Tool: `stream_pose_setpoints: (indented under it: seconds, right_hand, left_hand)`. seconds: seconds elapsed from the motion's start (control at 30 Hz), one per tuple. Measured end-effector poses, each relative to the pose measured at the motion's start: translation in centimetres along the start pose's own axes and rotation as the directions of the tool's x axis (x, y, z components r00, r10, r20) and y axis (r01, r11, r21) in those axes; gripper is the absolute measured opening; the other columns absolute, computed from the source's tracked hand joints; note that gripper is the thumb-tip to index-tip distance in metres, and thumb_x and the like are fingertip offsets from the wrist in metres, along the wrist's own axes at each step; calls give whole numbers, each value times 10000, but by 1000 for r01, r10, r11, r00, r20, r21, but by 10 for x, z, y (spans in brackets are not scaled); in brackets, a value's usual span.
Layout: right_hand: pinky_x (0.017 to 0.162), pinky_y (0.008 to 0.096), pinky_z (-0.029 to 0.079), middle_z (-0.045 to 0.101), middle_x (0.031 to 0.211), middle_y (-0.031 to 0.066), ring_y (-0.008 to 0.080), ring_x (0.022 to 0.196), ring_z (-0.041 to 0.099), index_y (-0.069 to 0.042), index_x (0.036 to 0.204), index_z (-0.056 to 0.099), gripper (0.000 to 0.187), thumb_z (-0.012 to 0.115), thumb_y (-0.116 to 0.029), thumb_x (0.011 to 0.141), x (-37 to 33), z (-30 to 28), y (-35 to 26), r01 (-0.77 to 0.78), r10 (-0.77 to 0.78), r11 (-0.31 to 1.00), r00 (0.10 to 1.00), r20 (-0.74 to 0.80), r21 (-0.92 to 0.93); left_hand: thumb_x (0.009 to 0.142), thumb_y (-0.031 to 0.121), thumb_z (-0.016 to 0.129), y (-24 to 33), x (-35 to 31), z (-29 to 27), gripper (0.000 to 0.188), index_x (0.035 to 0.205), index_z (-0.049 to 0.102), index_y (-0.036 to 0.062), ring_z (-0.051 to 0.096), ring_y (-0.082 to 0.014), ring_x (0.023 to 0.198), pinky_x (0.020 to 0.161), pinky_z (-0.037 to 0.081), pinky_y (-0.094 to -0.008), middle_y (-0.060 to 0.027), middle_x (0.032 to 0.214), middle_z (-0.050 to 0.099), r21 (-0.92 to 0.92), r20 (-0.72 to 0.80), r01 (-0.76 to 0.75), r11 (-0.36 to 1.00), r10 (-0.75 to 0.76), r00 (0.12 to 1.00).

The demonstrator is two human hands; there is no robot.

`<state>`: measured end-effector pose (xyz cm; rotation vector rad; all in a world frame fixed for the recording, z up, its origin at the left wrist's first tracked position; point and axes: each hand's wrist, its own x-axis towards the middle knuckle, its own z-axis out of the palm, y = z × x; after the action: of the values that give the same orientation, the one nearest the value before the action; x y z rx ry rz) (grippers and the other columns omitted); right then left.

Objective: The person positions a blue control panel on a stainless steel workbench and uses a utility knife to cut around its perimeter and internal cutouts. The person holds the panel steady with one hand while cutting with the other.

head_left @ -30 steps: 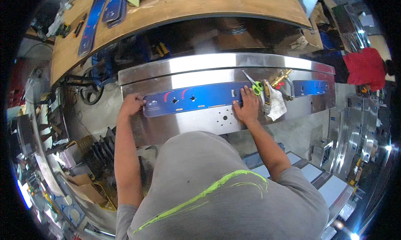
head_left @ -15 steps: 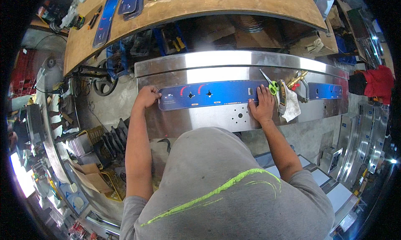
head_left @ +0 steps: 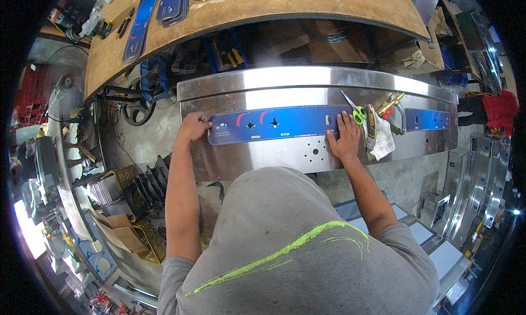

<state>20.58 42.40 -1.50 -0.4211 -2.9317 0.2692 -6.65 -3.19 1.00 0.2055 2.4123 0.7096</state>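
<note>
A long blue control-panel overlay with red arcs and cut-out holes lies on a stainless steel sheet-metal body. At its left end, my left hand is closed with curled fingers gripping the edge; the thumb tip is partly hidden. My right hand rests flat on the right end, fingers stretched out. Just beyond that hand lie green-handled scissors, a black and yellow hand tool, a white cloth and a brass fitting.
Another blue overlay sits farther right on the steel. A wooden table stands beyond, bearing more blue overlays and pliers. A yellow crate is on the floor at left. A person in red is at the right edge.
Both my hands and the blue overlay stay where they were. At the right edge, the person in red has shifted slightly outward.
</note>
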Motion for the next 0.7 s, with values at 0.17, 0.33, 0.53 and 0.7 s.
stream_pose_setpoints:
  seconds: [0.17,0.33,0.53,0.7]
  right_hand:
    - [1160,525,303,467,1560,143,376,1443,397,-55,1437,554,667,663,-416,887,-1,0,1,9,-9,1000,1000,-7,-6]
    - [1161,526,302,463,1563,138,373,1443,397,-65,1446,551,675,665,-427,888,-1,2,2,10,-10,1000,1000,-3,-7]
    - [1162,528,300,455,1570,132,377,1443,393,-73,1456,539,685,665,-433,888,-2,4,4,19,-19,1000,1000,-8,-24]
    - [1165,527,296,454,1570,129,372,1444,393,-76,1469,525,693,662,-435,892,-2,4,4,14,-14,1000,1000,-2,-28]
  left_hand:
    - [820,152,822,1,0,-1,201,871,704,-3,677,-211,669,666,523,-368,-122,738,713,-1,11,7,1000,-7,1000]
    - [820,156,824,1,0,0,202,872,706,1,675,-205,666,663,521,-363,-123,733,710,-29,2,3,1000,-3,1000]
    - [815,166,825,3,-2,-2,211,866,698,5,669,-207,675,671,520,-363,-117,738,706,20,-4,15,1000,-15,1000]
    - [812,170,824,7,-5,-2,220,851,683,5,671,-211,686,682,522,-368,-116,738,701,27,-31,3,1000,-2,1000]
